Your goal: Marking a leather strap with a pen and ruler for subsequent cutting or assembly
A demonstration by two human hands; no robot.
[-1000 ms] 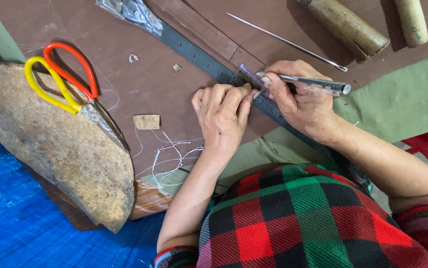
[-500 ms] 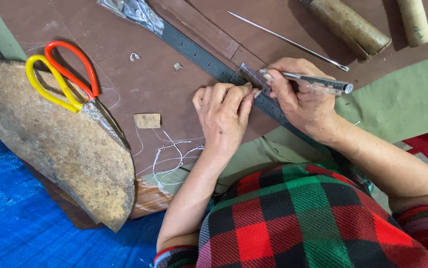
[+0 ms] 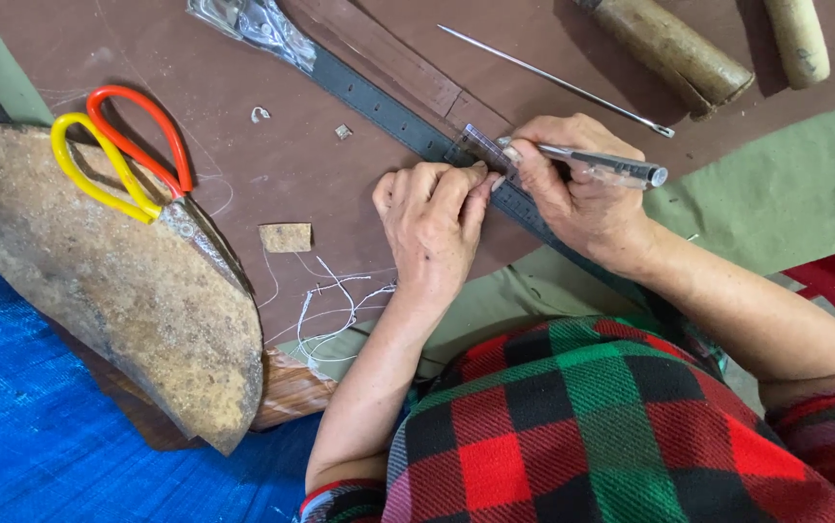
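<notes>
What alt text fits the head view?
The left hand presses a small clear ruler onto a dark belt strap while the right hand holds a pen against it. Scissors lie at left.

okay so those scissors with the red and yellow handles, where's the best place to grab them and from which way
Probably by the loops. The scissors lie flat on the stone slab, with red and yellow handle loops toward the upper left and closed blades pointing lower right. Come from above on the upper-left side, fingers through the loops, away from the blade tip.
</notes>
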